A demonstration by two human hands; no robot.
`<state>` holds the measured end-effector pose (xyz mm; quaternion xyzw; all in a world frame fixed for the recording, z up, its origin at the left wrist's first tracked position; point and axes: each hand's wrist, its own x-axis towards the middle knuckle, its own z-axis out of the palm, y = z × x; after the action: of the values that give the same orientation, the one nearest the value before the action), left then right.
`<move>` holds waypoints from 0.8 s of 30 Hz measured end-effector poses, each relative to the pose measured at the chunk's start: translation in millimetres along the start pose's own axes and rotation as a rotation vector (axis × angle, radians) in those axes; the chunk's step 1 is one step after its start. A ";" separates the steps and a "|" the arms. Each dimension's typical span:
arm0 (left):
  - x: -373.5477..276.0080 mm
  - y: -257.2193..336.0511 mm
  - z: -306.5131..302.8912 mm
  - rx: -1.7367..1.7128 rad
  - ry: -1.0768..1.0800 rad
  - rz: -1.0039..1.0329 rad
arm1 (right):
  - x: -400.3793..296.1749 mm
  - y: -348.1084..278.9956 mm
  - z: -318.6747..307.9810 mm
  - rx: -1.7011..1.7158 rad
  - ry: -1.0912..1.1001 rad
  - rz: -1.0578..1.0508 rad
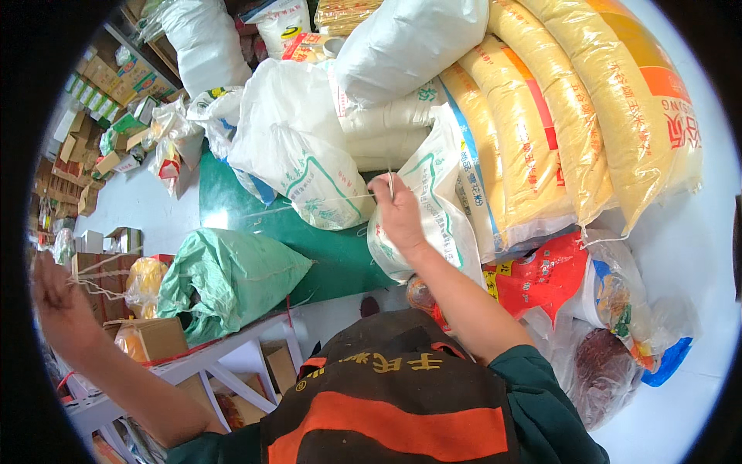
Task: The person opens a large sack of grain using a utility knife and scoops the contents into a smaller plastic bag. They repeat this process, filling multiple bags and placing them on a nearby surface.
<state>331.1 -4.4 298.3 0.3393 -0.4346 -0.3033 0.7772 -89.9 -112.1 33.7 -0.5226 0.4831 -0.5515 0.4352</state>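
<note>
My right hand point(400, 217) is closed on a thin white string point(333, 201) that stretches out to the left. A slim, shiny piece, too small to name, shows between its fingers. It is over the front of a white woven sack point(420, 203) with green print. Another printed white woven sack point(304, 151) stands just left of it. Far out at the left rim, my blurred left hand point(58, 296) has strands of pale string point(107, 269) trailing from it. A green woven sack point(237, 278) lies on its side between my hands, its crumpled mouth towards the left.
Long yellow-filled plastic bags point(539, 122) are stacked at the right. Below them are a red plastic bag point(542, 278) and a clear bag of dark red contents point(606, 365). A white metal rack point(232, 348) and an open cardboard box point(153, 342) stand at lower left.
</note>
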 end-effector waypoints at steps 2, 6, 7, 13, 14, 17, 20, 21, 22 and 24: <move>-16.4 -64.4 26.2 0.083 0.182 -0.107 | -6.2 -9.2 26.6 -0.014 0.012 -0.221; -93.1 -185.3 95.2 0.240 -0.105 -0.562 | -45.9 -117.8 79.9 0.482 -0.484 0.107; -119.9 -190.1 130.6 0.154 -0.086 -0.621 | -47.2 -131.1 82.5 0.483 -0.520 0.110; -148.0 -141.9 108.6 0.315 -0.550 -0.872 | -21.8 -165.5 50.1 0.527 -0.429 0.199; -150.6 -140.7 82.3 0.386 -0.586 -0.773 | -19.7 -159.6 44.2 0.459 -0.422 0.116; -148.6 -102.8 36.6 0.266 -0.294 -0.324 | -16.2 -123.9 30.5 0.201 -0.374 -0.103; -125.0 -47.8 10.7 -0.232 0.227 -0.195 | -3.1 -88.5 -1.0 -0.114 -0.331 0.021; -118.1 -36.3 5.4 -0.025 0.577 -0.044 | -2.9 -86.1 -14.9 -0.168 -0.363 0.251; -118.2 -26.5 7.1 0.153 0.577 -0.012 | -3.4 -76.2 -28.5 -0.286 -0.400 0.197; -127.7 -33.6 -26.9 0.582 0.384 -0.007 | -9.9 -69.2 -51.8 -0.586 -0.429 0.113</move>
<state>292.8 80.9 201.1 0.5991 -0.3476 -0.0999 0.7144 -139.1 -87.6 101.2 -0.7013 0.5463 -0.2427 0.3883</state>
